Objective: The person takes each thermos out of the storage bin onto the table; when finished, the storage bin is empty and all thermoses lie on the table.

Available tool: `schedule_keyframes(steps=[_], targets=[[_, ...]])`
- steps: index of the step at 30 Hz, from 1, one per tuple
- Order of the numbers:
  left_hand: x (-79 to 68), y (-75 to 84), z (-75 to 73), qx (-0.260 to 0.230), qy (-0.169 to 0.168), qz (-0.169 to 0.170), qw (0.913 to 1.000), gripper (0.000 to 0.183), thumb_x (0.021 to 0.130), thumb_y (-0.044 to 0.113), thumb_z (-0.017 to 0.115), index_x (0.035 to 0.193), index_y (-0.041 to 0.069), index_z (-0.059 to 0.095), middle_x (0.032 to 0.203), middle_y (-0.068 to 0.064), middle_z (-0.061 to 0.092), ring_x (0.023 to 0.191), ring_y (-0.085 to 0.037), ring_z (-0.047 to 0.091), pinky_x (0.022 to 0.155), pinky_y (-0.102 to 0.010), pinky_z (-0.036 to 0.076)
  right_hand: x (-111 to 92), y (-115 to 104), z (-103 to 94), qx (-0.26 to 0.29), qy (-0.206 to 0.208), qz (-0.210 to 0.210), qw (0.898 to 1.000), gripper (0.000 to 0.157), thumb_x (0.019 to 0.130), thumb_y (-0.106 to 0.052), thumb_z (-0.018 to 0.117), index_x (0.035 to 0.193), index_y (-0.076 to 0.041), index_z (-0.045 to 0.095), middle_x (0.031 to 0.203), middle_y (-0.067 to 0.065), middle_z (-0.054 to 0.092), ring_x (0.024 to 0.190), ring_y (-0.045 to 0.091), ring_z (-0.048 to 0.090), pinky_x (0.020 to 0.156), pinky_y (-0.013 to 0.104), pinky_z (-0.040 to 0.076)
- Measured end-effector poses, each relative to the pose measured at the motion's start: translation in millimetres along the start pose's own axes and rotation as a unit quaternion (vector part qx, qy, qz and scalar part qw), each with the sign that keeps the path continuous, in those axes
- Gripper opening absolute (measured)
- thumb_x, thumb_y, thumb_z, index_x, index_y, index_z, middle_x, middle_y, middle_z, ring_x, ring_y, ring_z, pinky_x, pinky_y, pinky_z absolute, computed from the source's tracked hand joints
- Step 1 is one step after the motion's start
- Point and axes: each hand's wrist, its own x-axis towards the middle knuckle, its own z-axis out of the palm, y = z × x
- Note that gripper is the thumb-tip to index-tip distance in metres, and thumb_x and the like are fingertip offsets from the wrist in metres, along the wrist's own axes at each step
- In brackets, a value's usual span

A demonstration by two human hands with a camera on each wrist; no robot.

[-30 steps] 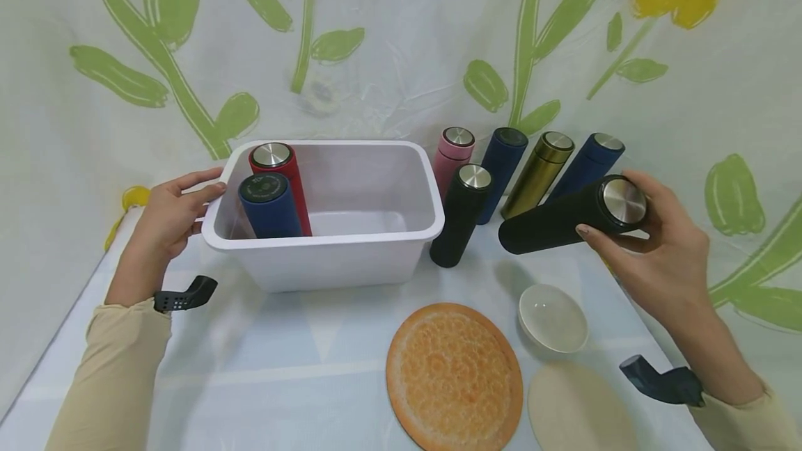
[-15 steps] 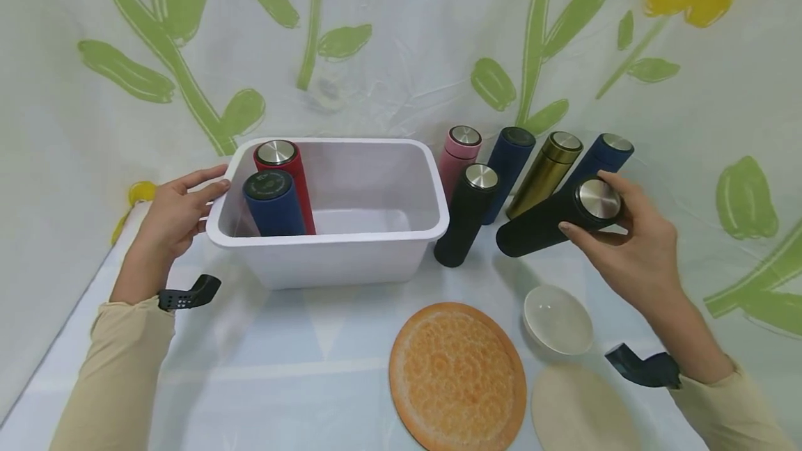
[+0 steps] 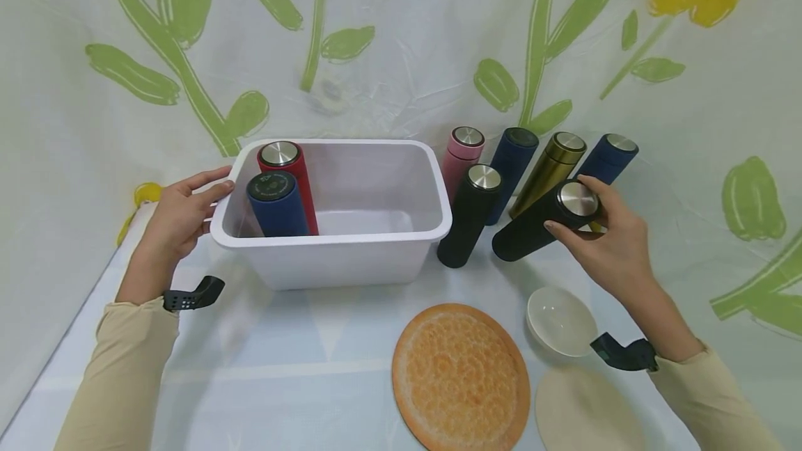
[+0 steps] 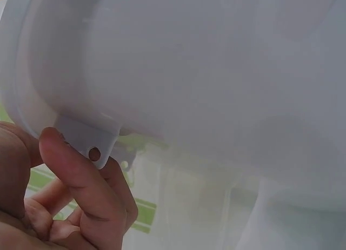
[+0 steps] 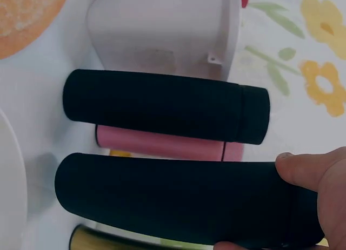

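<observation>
My left hand point(image 3: 182, 218) holds the left end of a white plastic tub point(image 3: 332, 241), its fingers at the rim and beside a small holed tab point(image 4: 89, 144). Inside the tub, a red thermos point(image 3: 305, 190) and a blue thermos point(image 3: 278, 214) stand at the left. With my right hand point(image 3: 610, 239) I grip a black thermos point(image 3: 532, 228) near its steel-topped cap; it tilts with its base toward the tub. A second black thermos point(image 5: 157, 104) stands between it and the tub, with a pink thermos point(image 5: 162, 141) behind.
Behind the held thermos stand a blue thermos point(image 3: 515, 159), a gold thermos point(image 3: 551, 169) and another blue thermos point(image 3: 604, 159), near the flowered backdrop. A white bowl point(image 3: 560, 322), a round bread-patterned mat point(image 3: 460, 374) and a pale round mat point(image 3: 589, 409) lie in front.
My right hand has moved left with the black thermos, which now tilts more upright and sits nearer the second black thermos. My left hand stays at the tub; the head view has shifted slightly.
</observation>
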Motion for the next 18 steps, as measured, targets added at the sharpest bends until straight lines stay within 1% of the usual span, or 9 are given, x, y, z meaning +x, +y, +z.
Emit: schedule_keyframes(steps=[1,3,5,8,11,15,18], targets=[[-0.1,0.2,0.1,-0.001,0.0,-0.001,1.0,0.068,0.097,0.05,0.058,0.155,0.019,0.039,0.15,-0.015,0.039,0.097,-0.005,0.058,0.073,-0.022,0.056,0,1,1.2,0.0,-0.002,0.002,1.0,0.078,0.072,0.005,0.087,0.141,-0.002,0.051,0.122,0.019,0.062,0.094,-0.006,0.056,0.066,0.004,0.047],[-0.5,0.6,0.3,-0.002,0.001,-0.003,1.0,0.068,0.097,0.05,0.058,0.155,0.02,0.039,0.15,-0.015,0.039,0.098,-0.006,0.058,0.073,-0.022,0.056,2,2,3.6,0.002,-0.007,0.005,1.0,0.078,0.072,0.004,0.086,0.142,-0.002,0.05,0.122,0.019,0.061,0.095,0.003,0.06,0.066,0.005,0.047],[-1.0,1.1,0.5,-0.002,0.001,-0.003,1.0,0.068,0.097,0.05,0.058,0.155,0.02,0.039,0.15,-0.015,0.039,0.099,-0.007,0.058,0.073,-0.022,0.056,3,3,5.9,0.006,-0.011,0.002,1.0,0.079,0.072,0.005,0.086,0.142,-0.001,0.049,0.123,0.019,0.061,0.097,0.017,0.063,0.066,0.005,0.047],[-1.6,1.5,0.9,-0.003,0.004,-0.004,1.0,0.068,0.098,0.05,0.058,0.155,0.02,0.039,0.151,-0.015,0.039,0.099,-0.007,0.057,0.074,-0.022,0.056,5,5,9.5,0.005,-0.018,-0.005,1.0,0.078,0.073,0.004,0.086,0.142,0.001,0.048,0.124,0.021,0.06,0.099,0.034,0.063,0.066,0.003,0.045],[-1.7,1.7,1.7,-0.004,0.004,-0.005,1.0,0.067,0.098,0.049,0.058,0.155,0.02,0.039,0.152,-0.016,0.038,0.1,-0.008,0.057,0.074,-0.022,0.056,5,8,12.8,-0.004,-0.025,0.002,1.0,0.077,0.074,0.001,0.087,0.141,0.001,0.049,0.124,0.023,0.061,0.101,0.04,0.064,0.072,0.002,0.041],[-0.6,0.5,1.7,-0.008,0.003,-0.007,0.9999,0.067,0.098,0.049,0.058,0.155,0.02,0.039,0.152,-0.016,0.038,0.102,-0.01,0.057,0.074,-0.022,0.056,5,11,16.6,-0.023,-0.037,0.022,0.999,0.076,0.076,-0.004,0.086,0.142,0.001,0.049,0.127,0.023,0.06,0.105,0.042,0.064,0.079,0.001,0.036],[1.2,-1.8,0.1,-0.011,0.006,-0.008,0.9999,0.068,0.097,0.051,0.059,0.155,0.022,0.04,0.152,-0.014,0.038,0.104,-0.012,0.055,0.074,-0.022,0.056,8,12,19.2,-0.03,-0.044,0.033,0.998,0.075,0.078,-0.007,0.086,0.142,-0.001,0.048,0.129,0.022,0.059,0.108,0.041,0.062,0.08,0.001,0.034]])
